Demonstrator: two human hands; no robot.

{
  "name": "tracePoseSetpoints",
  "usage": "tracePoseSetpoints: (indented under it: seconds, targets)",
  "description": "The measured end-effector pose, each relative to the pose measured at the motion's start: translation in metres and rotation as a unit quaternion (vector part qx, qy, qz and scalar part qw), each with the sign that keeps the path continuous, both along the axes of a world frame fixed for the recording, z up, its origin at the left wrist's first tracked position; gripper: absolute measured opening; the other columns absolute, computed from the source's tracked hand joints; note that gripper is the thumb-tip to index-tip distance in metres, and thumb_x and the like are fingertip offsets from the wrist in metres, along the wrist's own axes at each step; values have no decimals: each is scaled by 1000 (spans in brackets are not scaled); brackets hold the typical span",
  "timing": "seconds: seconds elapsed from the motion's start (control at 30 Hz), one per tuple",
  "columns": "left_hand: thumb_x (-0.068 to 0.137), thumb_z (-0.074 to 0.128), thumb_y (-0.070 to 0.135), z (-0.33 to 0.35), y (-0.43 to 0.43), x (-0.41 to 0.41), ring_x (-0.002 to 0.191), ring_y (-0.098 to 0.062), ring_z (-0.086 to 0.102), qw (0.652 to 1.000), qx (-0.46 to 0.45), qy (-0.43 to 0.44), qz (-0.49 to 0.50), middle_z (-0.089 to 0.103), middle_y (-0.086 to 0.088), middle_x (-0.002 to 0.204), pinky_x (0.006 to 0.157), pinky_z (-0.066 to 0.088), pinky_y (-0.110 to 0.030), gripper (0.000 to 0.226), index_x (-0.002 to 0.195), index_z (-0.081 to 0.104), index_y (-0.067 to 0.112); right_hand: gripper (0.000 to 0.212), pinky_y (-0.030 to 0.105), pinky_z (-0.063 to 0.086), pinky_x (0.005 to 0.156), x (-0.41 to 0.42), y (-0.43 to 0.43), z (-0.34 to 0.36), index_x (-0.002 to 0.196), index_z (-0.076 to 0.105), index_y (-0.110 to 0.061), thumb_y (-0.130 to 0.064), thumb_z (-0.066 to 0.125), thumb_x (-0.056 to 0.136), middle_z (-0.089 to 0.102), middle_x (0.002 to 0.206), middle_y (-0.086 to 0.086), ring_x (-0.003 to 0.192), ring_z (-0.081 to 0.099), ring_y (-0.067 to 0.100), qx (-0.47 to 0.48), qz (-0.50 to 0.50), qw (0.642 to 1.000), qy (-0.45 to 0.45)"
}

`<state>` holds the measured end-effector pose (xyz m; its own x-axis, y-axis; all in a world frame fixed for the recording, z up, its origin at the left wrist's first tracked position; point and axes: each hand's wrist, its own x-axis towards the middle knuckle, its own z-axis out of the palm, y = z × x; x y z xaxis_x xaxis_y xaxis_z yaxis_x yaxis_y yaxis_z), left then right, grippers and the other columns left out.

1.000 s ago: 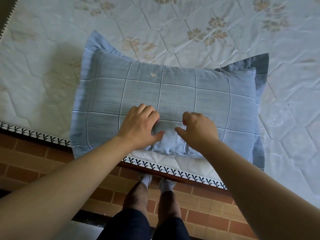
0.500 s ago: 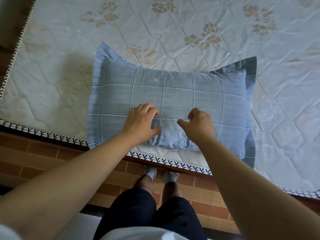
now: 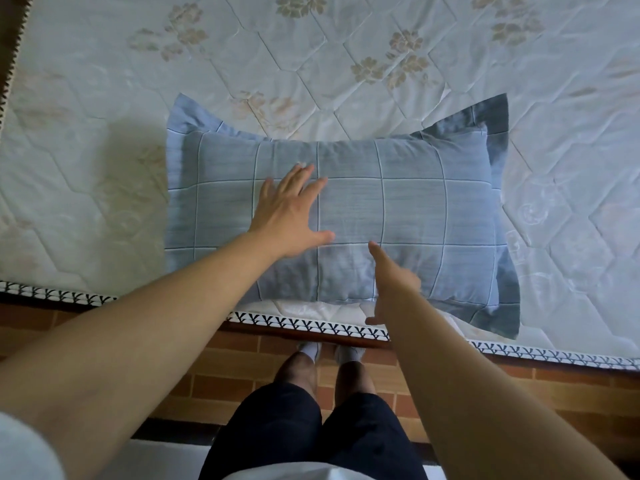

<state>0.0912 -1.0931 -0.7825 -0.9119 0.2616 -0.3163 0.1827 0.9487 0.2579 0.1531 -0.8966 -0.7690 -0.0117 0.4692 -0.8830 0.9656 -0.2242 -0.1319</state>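
A blue-grey checked pillow (image 3: 408, 209) with a flat flange border lies on the mattress near its front edge. My left hand (image 3: 291, 213) lies flat on the pillow's left-middle part, fingers straight and spread, thumb pointing right. My right hand (image 3: 391, 282) hovers over the pillow's near edge with its fingers stretched forward, the index tip near the middle of the pillow; whether it touches the fabric I cannot tell. A white inner layer (image 3: 311, 308) peeks out under the pillow's front edge.
The quilted white mattress (image 3: 346, 57) with a faded flower print fills the far and side areas. Its front edge (image 3: 311, 327) has black-and-white trim. Below it are a brick-pattern floor (image 3: 225, 375) and my legs (image 3: 325, 410).
Both hands have let go of the pinched fabric near the pillow's front. The left hand slid up and flattened out; the right hand straightened its fingers. The view moved back a little.
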Motion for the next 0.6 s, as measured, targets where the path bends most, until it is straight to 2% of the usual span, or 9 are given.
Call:
tracePoseSetpoints:
  seconds: [0.13, 0.2, 0.27, 0.33, 0.4, 0.5, 0.6]
  targets:
    - [72, 50, 87, -22, -5, -17, 157, -16, -6, 999, -9, -36, 27, -5, 4, 171, 121, 8, -61, 113, 161, 8, 33, 125, 81, 32, 99, 1, 13, -15, 156, 30, -23, -79, 80, 56, 32, 162, 6, 144, 33, 45, -98, -105, 990, 9]
    - [77, 43, 86, -37, -7, -20, 156, -15, -9, 998, -8, -51, 23, -8, 5, 171, 120, 0, -62, 105, 161, 5, 37, 118, 82, 26, 103, 0, 18, -26, 156, 27, -28, -83, 72, 62, 29, 164, 7, 146, 30, 45, -144, -129, 981, 21]
    - [83, 36, 85, -52, -7, -20, 156, -13, -10, 999, -15, -48, 21, -7, 6, 171, 119, -6, -61, 95, 161, 5, 41, 116, 79, 23, 107, -2, 20, -36, 158, 24, -29, -86, 66, 66, 28, 164, 9, 143, 35, 47, -191, -141, 971, 33]
    - [88, 31, 82, -64, -6, -20, 156, -13, -9, 999, -24, -36, 19, -4, 6, 171, 118, -8, -61, 84, 160, 10, 44, 118, 76, 27, 107, -6, 22, -48, 157, 27, -26, -84, 70, 63, 34, 162, 12, 137, 43, 47, -205, -165, 964, 40]
    - [96, 27, 73, -72, -4, -18, 157, -15, -3, 1000, -25, -14, 12, 5, 5, 171, 119, -6, -62, 69, 158, 19, 45, 115, 73, 38, 101, -10, 23, -56, 152, 36, -24, -77, 80, 60, 44, 155, 13, 131, 50, 45, -191, -183, 963, 47]
    - [105, 32, 55, -75, -2, -13, 156, -18, 14, 999, -4, 46, 11, 26, 8, 166, 118, 2, -64, 50, 152, 39, 42, 98, 72, 49, 88, -14, 25, -65, 141, 48, -25, -62, 89, 60, 51, 145, 14, 121, 55, 44, -157, -210, 964, 53]
    - [106, 46, 42, -68, 3, -12, 148, -21, 37, 992, 57, 113, 16, 51, 9, 152, 118, 14, -64, 40, 143, 57, 30, 78, 69, 54, 79, -15, 28, -67, 135, 53, -24, -52, 88, 71, 54, 139, 14, 115, 58, 42, -161, -227, 959, 53]
